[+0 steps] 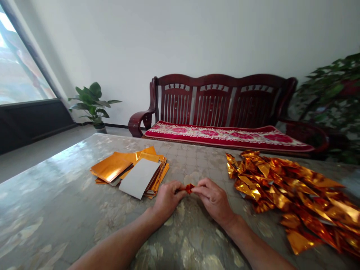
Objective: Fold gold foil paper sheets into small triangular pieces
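My left hand (168,199) and my right hand (213,199) meet over the middle of the table, fingers curled in a pinch. Between their fingertips sits a small folded piece of gold foil paper (189,188), mostly hidden by the fingers. To the left of my hands lies a stack of flat gold foil sheets (112,167), with one sheet turned white side up (139,177). On the right is a heap of folded gold foil pieces (292,191).
The table (56,202) has a glossy, pale patterned top. Behind it stands a dark red wooden bench (219,101) with a red patterned cushion. A potted plant (94,103) sits on the floor at left, another plant (334,93) at far right.
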`<state>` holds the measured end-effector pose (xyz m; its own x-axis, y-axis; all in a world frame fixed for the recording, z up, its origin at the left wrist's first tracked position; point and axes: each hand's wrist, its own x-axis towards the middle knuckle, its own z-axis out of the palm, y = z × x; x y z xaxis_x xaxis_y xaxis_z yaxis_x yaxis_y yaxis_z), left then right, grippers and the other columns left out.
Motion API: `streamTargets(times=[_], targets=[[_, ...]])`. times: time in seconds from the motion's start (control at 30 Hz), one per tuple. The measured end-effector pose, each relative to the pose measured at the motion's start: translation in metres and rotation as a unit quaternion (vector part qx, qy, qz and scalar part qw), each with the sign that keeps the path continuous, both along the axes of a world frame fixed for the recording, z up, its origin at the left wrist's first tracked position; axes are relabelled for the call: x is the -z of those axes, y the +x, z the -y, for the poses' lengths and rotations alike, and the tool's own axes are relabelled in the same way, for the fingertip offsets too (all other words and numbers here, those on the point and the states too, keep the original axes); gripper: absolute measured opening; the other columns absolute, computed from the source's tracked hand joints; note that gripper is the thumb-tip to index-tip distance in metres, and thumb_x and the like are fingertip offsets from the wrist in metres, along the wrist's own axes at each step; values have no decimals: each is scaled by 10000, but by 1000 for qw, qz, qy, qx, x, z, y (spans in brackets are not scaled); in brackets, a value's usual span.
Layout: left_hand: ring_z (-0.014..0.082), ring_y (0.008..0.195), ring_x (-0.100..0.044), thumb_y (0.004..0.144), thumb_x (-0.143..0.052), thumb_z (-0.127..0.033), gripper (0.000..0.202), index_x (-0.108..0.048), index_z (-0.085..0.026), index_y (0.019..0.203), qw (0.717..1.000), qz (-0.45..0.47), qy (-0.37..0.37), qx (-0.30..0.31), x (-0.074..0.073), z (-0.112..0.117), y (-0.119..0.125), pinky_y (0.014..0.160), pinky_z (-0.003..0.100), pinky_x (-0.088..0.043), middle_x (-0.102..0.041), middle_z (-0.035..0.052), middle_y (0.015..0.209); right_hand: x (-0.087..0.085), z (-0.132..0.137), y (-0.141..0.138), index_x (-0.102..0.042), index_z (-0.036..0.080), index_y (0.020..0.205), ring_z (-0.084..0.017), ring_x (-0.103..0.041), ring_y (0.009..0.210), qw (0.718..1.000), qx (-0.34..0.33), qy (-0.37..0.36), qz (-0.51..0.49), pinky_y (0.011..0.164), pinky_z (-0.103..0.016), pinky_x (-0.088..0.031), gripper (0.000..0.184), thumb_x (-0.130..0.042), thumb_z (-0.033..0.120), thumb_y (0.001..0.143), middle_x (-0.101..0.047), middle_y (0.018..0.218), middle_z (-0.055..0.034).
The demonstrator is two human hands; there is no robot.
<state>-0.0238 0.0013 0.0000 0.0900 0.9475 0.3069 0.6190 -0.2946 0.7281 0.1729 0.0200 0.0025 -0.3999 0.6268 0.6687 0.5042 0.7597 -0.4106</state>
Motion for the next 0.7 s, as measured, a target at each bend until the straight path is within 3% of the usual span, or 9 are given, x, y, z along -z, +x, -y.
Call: streamTargets(times=[0.23, 0.43, 0.7], targets=[[145, 705, -635, 837, -644, -253, 110, -744, -219, 806, 999, -29, 26, 25, 1, 3, -1, 651, 218, -410, -713, 4, 750, 7, -2, 0, -745, 265, 940, -154, -633, 780, 998, -11, -43, -33, 682, -250, -520, 210, -563, 169, 898, -641, 852, -31], [138, 711, -632, 884, -605, -252, 145, -734, -229, 821, 994, -84, 67, 31, 0, 8, -2, 655, 210, -411, -685, 8, 749, -4, 9, -7, -744, 228, 920, -168, -642, 809, 994, -3, -81, -71, 740, -272, -526, 189, -579, 152, 868, -661, 875, -50], [180, 818, -686, 859, -623, -226, 190, -751, -281, 988, 997, -76, 27, 9, -1, 7, 1, 734, 242, -461, -752, 7, 886, 0, 10, -10, -740, 225, 782, -158, -638, 766, 990, 41, -105, -86, 723, -267, -507, 140, -627, 190, 857, -661, 818, -34]])
